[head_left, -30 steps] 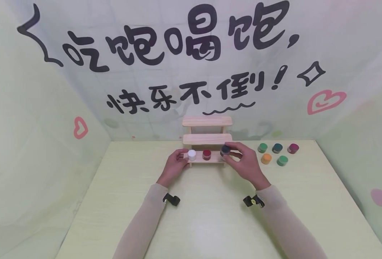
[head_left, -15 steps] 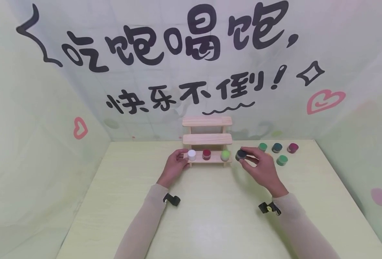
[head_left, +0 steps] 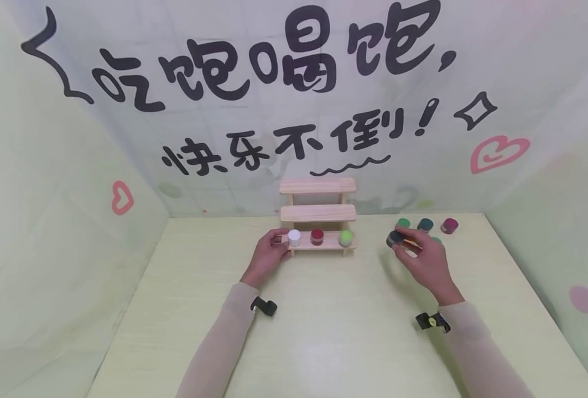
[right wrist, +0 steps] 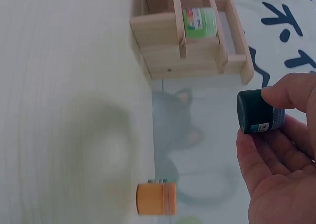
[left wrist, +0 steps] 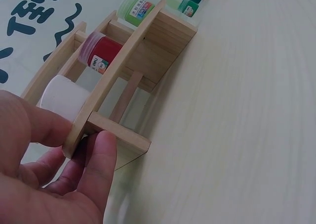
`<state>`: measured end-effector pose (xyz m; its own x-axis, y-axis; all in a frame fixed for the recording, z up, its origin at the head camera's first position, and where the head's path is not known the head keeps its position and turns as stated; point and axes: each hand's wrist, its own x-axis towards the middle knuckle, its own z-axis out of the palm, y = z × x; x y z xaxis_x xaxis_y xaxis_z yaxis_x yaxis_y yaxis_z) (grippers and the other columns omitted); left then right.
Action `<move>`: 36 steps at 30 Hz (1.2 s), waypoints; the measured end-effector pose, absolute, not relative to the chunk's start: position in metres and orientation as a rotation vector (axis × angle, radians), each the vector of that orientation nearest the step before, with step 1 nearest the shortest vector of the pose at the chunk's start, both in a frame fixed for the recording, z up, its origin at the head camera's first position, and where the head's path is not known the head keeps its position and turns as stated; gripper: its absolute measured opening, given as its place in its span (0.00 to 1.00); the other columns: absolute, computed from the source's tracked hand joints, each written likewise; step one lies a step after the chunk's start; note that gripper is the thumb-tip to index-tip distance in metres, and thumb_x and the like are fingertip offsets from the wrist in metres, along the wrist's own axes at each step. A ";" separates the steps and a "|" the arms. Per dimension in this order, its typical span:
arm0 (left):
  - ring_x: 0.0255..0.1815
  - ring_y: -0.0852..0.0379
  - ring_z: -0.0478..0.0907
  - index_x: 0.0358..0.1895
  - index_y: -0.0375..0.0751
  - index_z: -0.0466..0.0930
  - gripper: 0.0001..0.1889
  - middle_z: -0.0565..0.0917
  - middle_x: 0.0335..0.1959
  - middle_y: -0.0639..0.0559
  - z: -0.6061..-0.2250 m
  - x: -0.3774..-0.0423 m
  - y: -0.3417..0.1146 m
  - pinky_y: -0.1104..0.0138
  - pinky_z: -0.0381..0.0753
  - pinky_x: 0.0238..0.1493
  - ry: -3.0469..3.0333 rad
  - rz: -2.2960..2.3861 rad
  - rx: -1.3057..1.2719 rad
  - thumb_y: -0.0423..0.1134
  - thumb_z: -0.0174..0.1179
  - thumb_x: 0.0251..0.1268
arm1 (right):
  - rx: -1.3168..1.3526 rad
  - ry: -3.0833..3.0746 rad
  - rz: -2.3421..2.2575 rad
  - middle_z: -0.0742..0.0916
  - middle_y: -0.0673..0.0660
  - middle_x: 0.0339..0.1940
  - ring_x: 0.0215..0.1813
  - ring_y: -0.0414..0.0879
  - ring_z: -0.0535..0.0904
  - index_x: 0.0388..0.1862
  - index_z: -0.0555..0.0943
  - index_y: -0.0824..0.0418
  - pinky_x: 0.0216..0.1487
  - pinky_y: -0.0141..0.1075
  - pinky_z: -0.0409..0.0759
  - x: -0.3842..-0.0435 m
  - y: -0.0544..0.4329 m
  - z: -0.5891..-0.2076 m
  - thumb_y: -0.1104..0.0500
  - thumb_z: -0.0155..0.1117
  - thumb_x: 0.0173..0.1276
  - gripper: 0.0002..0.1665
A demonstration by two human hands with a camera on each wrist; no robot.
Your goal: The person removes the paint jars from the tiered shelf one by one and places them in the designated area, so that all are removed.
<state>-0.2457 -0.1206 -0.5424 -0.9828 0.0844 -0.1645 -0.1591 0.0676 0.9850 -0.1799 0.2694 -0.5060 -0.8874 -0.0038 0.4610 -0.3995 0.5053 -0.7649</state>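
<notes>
A small three-step wooden stand (head_left: 318,213) rests at the back of the table. On its lowest step sit a white paint jar (head_left: 294,238), a red paint jar (head_left: 317,237) and a lime-green paint jar (head_left: 345,238). My left hand (head_left: 265,258) grips the left end of that step beside the white jar, thumb and fingers around the wood in the left wrist view. To the right of the stand, my right hand (head_left: 429,266) pinches a dark teal paint jar (right wrist: 255,111) between thumb and fingers, above the table. The dark jar is tilted in the right wrist view.
Behind the right hand stand a green jar (head_left: 403,223), a teal jar (head_left: 425,225) and a magenta jar (head_left: 449,225). An orange jar (right wrist: 156,199) and another green jar (head_left: 437,241) are partly covered by the hand in the head view. A printed cloth backdrop (head_left: 254,193) borders the table.
My right hand has carried the dark jar rightward, away from the lowest step, uncovering the lime-green jar there. My left hand has stayed at the stand's left end.
</notes>
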 end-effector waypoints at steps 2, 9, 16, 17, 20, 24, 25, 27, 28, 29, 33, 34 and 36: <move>0.49 0.55 0.84 0.67 0.42 0.79 0.21 0.79 0.54 0.42 -0.542 -0.246 -0.121 0.66 0.92 0.53 2.156 2.035 -0.077 0.28 0.62 0.73 | 0.306 -2.342 1.331 0.87 0.70 0.56 0.55 0.17 0.78 0.62 0.83 0.71 0.55 0.19 0.84 -0.180 0.275 -0.506 0.75 0.72 0.64 0.26; 0.50 0.55 0.84 0.67 0.42 0.79 0.21 0.79 0.55 0.42 -0.544 -0.247 -0.120 0.66 0.92 0.53 2.145 2.051 -0.083 0.28 0.62 0.73 | 0.152 -2.367 1.313 0.87 0.71 0.55 0.52 0.16 0.78 0.62 0.83 0.71 0.54 0.17 0.83 -0.178 0.297 -0.511 0.73 0.73 0.66 0.25; 0.50 0.54 0.84 0.67 0.41 0.79 0.21 0.80 0.55 0.41 -0.544 -0.247 -0.122 0.66 0.92 0.53 2.149 2.043 -0.079 0.28 0.62 0.73 | 0.040 -2.372 1.326 0.85 0.72 0.59 0.52 0.18 0.78 0.63 0.81 0.74 0.52 0.15 0.83 -0.180 0.317 -0.519 0.74 0.71 0.66 0.25; 0.50 0.54 0.84 0.67 0.41 0.79 0.21 0.80 0.55 0.41 -0.544 -0.246 -0.122 0.66 0.92 0.53 2.150 2.042 -0.082 0.28 0.62 0.73 | 0.021 -2.378 1.318 0.86 0.71 0.58 0.52 0.18 0.78 0.63 0.81 0.74 0.52 0.15 0.83 -0.181 0.320 -0.520 0.74 0.70 0.67 0.25; 0.50 0.53 0.84 0.67 0.41 0.79 0.21 0.80 0.55 0.41 -0.543 -0.246 -0.123 0.66 0.92 0.53 2.148 2.042 -0.083 0.28 0.62 0.73 | -0.024 -2.385 1.306 0.86 0.66 0.57 0.51 0.17 0.78 0.64 0.81 0.75 0.52 0.14 0.82 -0.183 0.330 -0.523 0.73 0.71 0.67 0.25; 0.51 0.53 0.83 0.67 0.41 0.78 0.22 0.78 0.55 0.41 -0.542 -0.246 -0.123 0.66 0.92 0.54 2.132 2.048 -0.071 0.27 0.61 0.73 | -0.077 -2.384 1.281 0.87 0.63 0.57 0.51 0.16 0.77 0.65 0.82 0.71 0.51 0.13 0.81 -0.182 0.342 -0.522 0.68 0.72 0.69 0.25; 0.50 0.54 0.83 0.68 0.40 0.78 0.22 0.78 0.55 0.42 -0.542 -0.246 -0.123 0.66 0.92 0.54 2.130 2.049 -0.070 0.27 0.61 0.73 | -0.087 -2.384 1.274 0.87 0.62 0.57 0.51 0.15 0.77 0.65 0.82 0.71 0.51 0.13 0.81 -0.182 0.346 -0.522 0.67 0.72 0.69 0.25; 0.50 0.55 0.83 0.68 0.40 0.78 0.22 0.78 0.54 0.42 -0.542 -0.246 -0.123 0.65 0.92 0.54 2.125 2.050 -0.068 0.27 0.61 0.73 | -0.117 -2.389 1.260 0.88 0.60 0.58 0.50 0.15 0.77 0.65 0.82 0.69 0.50 0.12 0.81 -0.181 0.352 -0.522 0.65 0.71 0.70 0.25; 0.49 0.55 0.83 0.68 0.40 0.78 0.22 0.78 0.53 0.43 -0.542 -0.246 -0.123 0.65 0.92 0.54 2.121 2.050 -0.069 0.27 0.61 0.73 | -0.131 -2.392 1.258 0.89 0.57 0.58 0.50 0.15 0.76 0.66 0.82 0.68 0.51 0.12 0.81 -0.182 0.356 -0.522 0.64 0.70 0.71 0.25; 0.48 0.56 0.83 0.68 0.40 0.78 0.22 0.78 0.53 0.43 -0.542 -0.246 -0.123 0.65 0.92 0.55 2.118 2.050 -0.070 0.27 0.61 0.73 | -0.151 -2.395 1.259 0.89 0.54 0.57 0.51 0.15 0.76 0.66 0.82 0.68 0.51 0.11 0.80 -0.182 0.360 -0.522 0.64 0.70 0.71 0.25; 0.47 0.57 0.83 0.67 0.41 0.78 0.22 0.77 0.50 0.45 -0.541 -0.246 -0.122 0.62 0.92 0.56 2.097 2.058 -0.073 0.26 0.61 0.73 | -0.236 -2.429 1.250 0.89 0.48 0.56 0.50 0.14 0.74 0.67 0.81 0.66 0.51 0.11 0.79 -0.184 0.374 -0.525 0.60 0.69 0.73 0.26; 0.46 0.57 0.83 0.67 0.41 0.78 0.22 0.77 0.49 0.45 -0.541 -0.247 -0.122 0.62 0.92 0.56 2.093 2.061 -0.075 0.26 0.61 0.73 | -0.255 -2.443 1.244 0.89 0.51 0.57 0.50 0.14 0.74 0.68 0.81 0.66 0.51 0.10 0.79 -0.184 0.377 -0.526 0.59 0.68 0.73 0.26; 0.46 0.57 0.83 0.67 0.40 0.78 0.21 0.77 0.49 0.46 -0.541 -0.247 -0.122 0.61 0.92 0.56 2.094 2.062 -0.075 0.26 0.61 0.73 | -0.288 -2.476 1.218 0.89 0.60 0.61 0.48 0.13 0.73 0.69 0.80 0.66 0.50 0.10 0.79 -0.184 0.384 -0.527 0.58 0.67 0.74 0.27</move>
